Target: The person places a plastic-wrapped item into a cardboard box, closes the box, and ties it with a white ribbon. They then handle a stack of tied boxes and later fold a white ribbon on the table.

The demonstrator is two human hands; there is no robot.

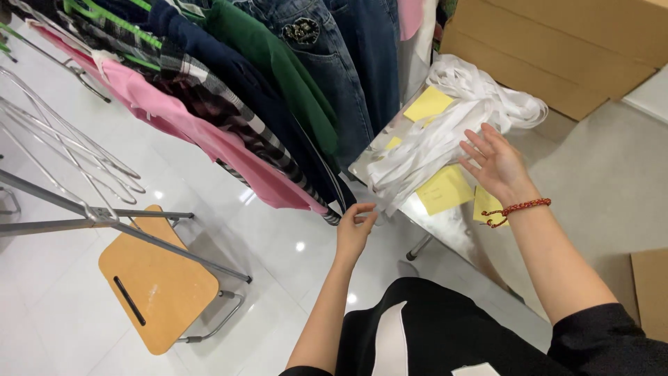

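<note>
Left hand [355, 233] is down at the near edge of the shiny tabletop [456, 233], fingers pinched together on what looks like the trailing end of a white strip, though the grip is hard to read. Right hand [495, 166] hovers flat, fingers spread apart, over the heap of white strips [445, 136] lying across the tabletop among yellow sticky notes [443, 189]. Hanging clothes [229, 104] crowd just beside the heap.
</note>
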